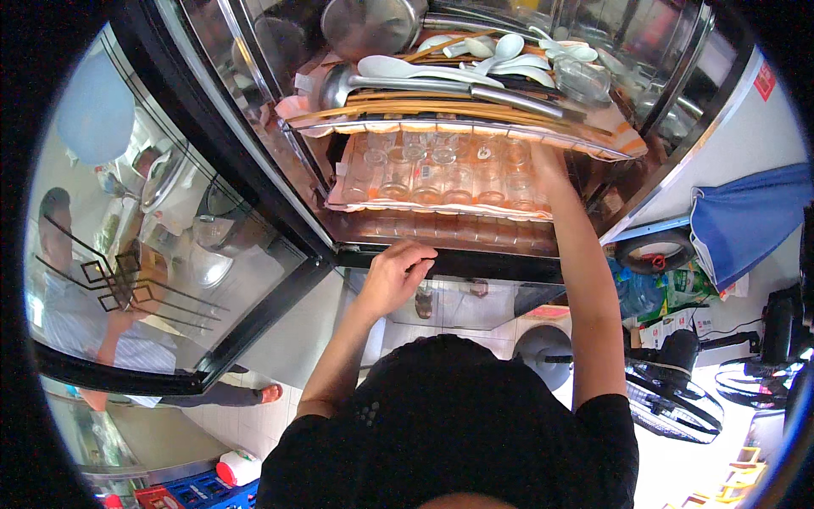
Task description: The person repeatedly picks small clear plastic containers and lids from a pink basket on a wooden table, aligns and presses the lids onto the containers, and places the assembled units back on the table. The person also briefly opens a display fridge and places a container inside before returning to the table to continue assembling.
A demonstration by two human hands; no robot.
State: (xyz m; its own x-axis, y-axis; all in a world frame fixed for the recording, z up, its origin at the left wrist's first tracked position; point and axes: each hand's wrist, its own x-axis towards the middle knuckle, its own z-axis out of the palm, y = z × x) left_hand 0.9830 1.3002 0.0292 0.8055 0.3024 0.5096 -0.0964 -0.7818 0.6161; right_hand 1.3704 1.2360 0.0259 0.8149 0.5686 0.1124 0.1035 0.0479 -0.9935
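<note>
My right hand reaches into the glass-doored cabinet, at the right end of its lower shelf. The upper shelf hides its fingers, so what they hold cannot be made out. Nearest to it are clear drinking glasses, several of them in rows on an orange-and-white cloth. My left hand rests at the cabinet's black bottom frame, its fingers curled with nothing visible in them. Over the glasses, the upper shelf bears white spoons, a metal ladle and wooden chopsticks.
To the left, the black-framed glass door stands swung out, with a person visible through it. A metal pot sits at the back of the upper shelf. Right of the cabinet are a blue cloth and a black fan.
</note>
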